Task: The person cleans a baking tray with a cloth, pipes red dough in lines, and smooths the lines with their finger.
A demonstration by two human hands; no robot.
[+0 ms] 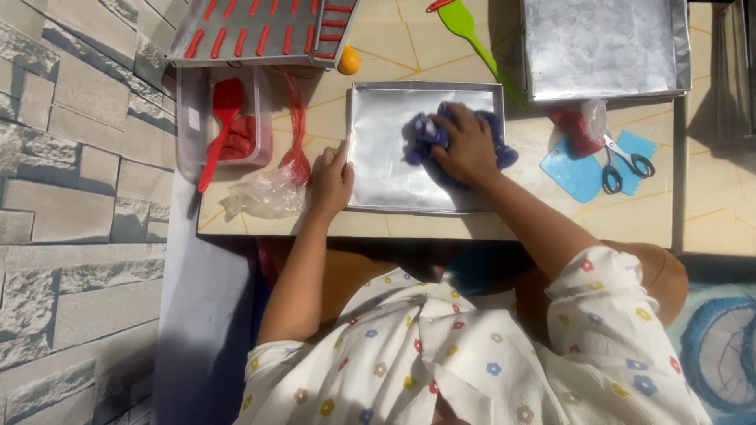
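Near the counter's front edge, the right hand presses a bunched blue cloth into the metal tray; the left hand, fingers loosely curled, steadies the rim. Firm, overlapping wipes probably work best.

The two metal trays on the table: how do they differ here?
The near tray has a blue cloth pressed into it by the right hand, with the left hand at its edge. The far tray is untouched, holds nothing and looks larger. Both are shallow, rectangular and silver.
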